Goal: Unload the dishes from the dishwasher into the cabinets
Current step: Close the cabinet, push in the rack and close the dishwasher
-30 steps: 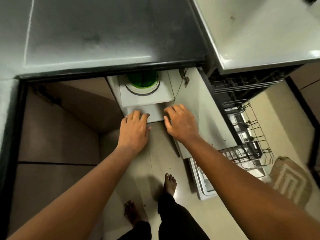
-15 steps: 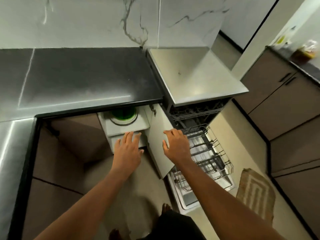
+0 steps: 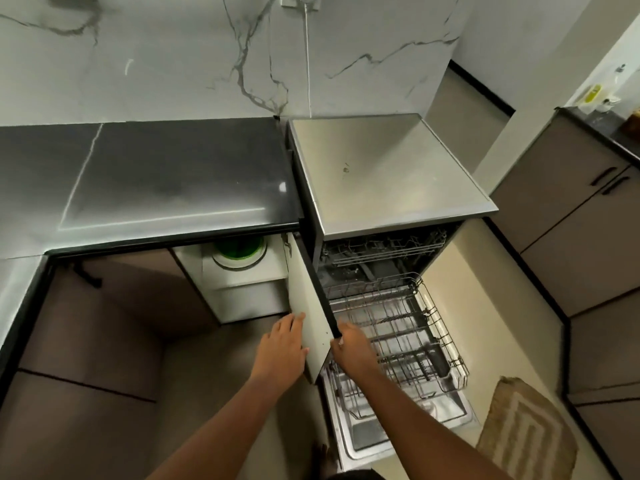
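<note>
Both hands are on the cream-coloured flat cabinet door (image 3: 309, 317), swung open at centre frame w/ its dark outer edge running down toward the wrists. Left hand (image 3: 282, 344) lies against the door's inner cream face, fingers fairly straight, pressing not clutching. Right hand (image 3: 351, 344) sits at the door's lower dark edge, fingers curled over it; looks like a grip on the edge, though the fingertips are hidden behind the panel, so not 100% sure. The door should handle stiff and light, hinged, so a push near its free edge is the place to take it. Inside the cabinet, upper centre-left under the black stone countertop (image 3: 173, 181), sits a white round dish with a green centre (image 3: 239, 252) on a white shelf (image 3: 242, 271): prob. hard, smooth, chip-prone, best held by the rim w/ both hands. To the right, the steel dishwasher (image 3: 388, 174) stands open, its grey wire lower rack (image 3: 391, 327) pulled out; no dishes visible in it. I'd judge unloading is about done & the door is due to be closed.
</note>
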Demonstrator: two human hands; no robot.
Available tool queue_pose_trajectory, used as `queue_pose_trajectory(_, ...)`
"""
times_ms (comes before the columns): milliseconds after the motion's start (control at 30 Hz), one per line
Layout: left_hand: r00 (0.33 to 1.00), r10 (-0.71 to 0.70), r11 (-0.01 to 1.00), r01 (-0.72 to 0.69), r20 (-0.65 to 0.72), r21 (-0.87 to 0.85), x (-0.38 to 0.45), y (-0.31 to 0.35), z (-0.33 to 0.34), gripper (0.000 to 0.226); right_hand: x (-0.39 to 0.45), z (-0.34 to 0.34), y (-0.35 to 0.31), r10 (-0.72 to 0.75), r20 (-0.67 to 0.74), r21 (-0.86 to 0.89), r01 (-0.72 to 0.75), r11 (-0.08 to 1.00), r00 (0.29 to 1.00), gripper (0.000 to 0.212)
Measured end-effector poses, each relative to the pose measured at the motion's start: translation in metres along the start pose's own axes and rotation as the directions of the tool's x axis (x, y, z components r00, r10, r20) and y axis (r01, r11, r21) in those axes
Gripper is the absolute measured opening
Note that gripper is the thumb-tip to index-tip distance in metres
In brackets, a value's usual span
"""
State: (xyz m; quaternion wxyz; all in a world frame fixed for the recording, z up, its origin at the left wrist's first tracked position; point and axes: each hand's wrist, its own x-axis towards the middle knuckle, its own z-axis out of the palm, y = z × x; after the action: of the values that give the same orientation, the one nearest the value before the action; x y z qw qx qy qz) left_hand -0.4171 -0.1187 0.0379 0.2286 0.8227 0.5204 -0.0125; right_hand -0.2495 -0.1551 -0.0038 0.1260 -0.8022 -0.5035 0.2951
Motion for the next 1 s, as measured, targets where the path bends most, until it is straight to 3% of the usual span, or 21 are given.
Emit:
queue_pose_trajectory(200,0.995,-0.097,0.991,0.099,0.026,-0.091,0.008,0.005,0.014,0.062,0.021,0.018,0.016,-0.049,0.005,0.046,0.048,0.998,0.999,0.052)
queue_pose_trajectory(433,0.988,-0.149,0.979,0.143,-0.037,-0.148,-0.013,-0.013,0.013,0.066,0.013,0.034,-0.012,-0.276,0.233,0.088,0.263,0.961,0.933,0.056)
queue_pose_trajectory(567,0.989,-0.134,0.989,0.130,-0.067,-0.064,-0.025,-0.040,0.010,0.067,0.022,0.051,-0.050,-0.344,0.359,0.071,0.342,0.937,0.867,0.048)
queue_pose_trajectory(700,0.997,-0.071,0.989,0.069,0.016,0.128,-0.030,-0.075,0.022,0.082,0.032,0.073,-0.104,-0.288,0.434,0.052,0.296,0.954,0.854,0.031)
queue_pose_trajectory(867,0.977,-0.212,0.946,0.204,0.004,0.252,-0.026,-0.120,0.019,0.078,0.048,0.102,-0.136,-0.224,0.289,0.048,0.220,0.974,0.931,0.042)
queue_pose_trajectory(1000,0.960,-0.273,0.937,0.251,0.058,0.243,-0.018,-0.162,0.020,0.077,0.064,0.137,-0.169,-0.184,0.448,0.065,0.174,0.983,0.875,0.023)
